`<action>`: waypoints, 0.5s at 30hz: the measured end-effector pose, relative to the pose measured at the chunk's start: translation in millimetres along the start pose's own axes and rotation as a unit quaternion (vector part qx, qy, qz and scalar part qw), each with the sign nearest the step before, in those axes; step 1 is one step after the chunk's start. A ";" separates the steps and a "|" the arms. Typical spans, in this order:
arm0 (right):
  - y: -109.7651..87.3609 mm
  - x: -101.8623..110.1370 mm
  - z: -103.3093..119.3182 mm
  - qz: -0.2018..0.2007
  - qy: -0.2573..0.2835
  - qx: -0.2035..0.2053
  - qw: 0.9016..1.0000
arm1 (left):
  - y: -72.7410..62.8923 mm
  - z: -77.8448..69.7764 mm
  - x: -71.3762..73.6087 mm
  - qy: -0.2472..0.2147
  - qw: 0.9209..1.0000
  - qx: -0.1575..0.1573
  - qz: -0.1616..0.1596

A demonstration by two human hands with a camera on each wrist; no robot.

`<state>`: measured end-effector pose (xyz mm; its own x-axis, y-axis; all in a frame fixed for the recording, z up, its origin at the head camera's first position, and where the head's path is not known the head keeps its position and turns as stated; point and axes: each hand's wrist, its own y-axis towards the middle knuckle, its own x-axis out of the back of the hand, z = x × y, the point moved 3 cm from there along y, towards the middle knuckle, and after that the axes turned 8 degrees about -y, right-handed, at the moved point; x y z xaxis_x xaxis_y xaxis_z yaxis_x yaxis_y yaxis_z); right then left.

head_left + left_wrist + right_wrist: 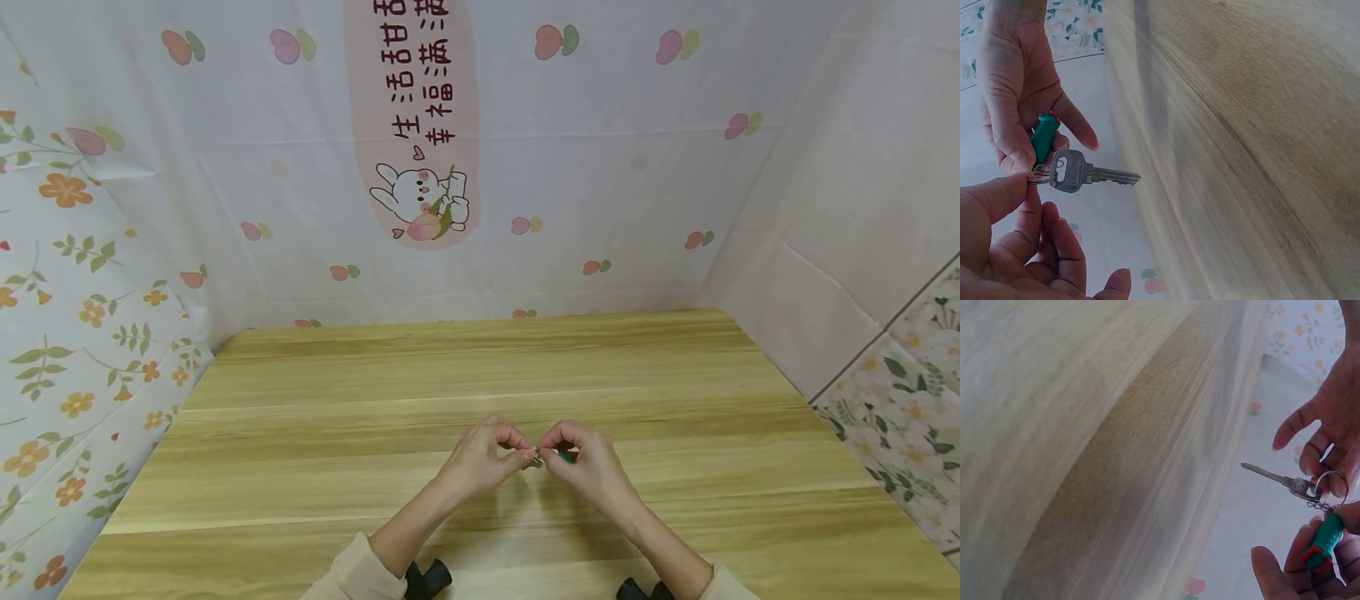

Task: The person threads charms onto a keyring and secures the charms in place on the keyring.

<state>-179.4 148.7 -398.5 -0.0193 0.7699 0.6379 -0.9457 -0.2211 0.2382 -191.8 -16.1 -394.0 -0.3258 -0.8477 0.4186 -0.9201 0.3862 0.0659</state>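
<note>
My left hand (480, 457) and right hand (588, 462) meet above the table, fingertips almost together. A silver key (1074, 172) hangs from a metal key ring (1341, 481), its blade pointing away from the palms. Between thumb and forefinger, my left hand pinches the ring. A green charm with red parts (1324, 542), joined to the ring by a short chain (1318, 505), lies against the curled fingers of my right hand, whose thumb and forefinger pinch at the chain end. In the head view the fingers mostly hide these small things.
The wood-grain table (337, 433) spreads out under both hands. A printed white cloth (600, 167) hangs behind it, with flowered cloth (75, 333) on the left side. Black wrist mounts (427, 579) sit near the sleeves at the front edge.
</note>
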 end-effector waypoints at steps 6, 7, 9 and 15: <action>1.0 0.1 -0.3 0.003 0.010 -0.006 1.000 | -0.2 -0.1 -0.1 -0.021 1.000 -0.009 0.011; 1.1 0.1 -0.6 0.003 0.014 -0.007 1.000 | -0.3 0.0 0.0 -0.024 1.000 -0.010 0.013; 1.4 -0.1 -1.1 0.005 0.020 -0.008 1.000 | -0.2 0.5 0.4 -0.030 0.999 -0.013 0.016; 2.1 -1.1 -3.2 0.011 0.025 -0.016 1.000 | -0.5 2.6 0.8 -0.056 0.998 -0.009 0.038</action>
<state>-182.3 149.3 -401.1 -0.0552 0.7943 0.6050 -0.9548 -0.2192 0.2007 -192.2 -17.9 -396.1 -0.4170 -0.8510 0.3193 -0.8882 0.4561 0.0556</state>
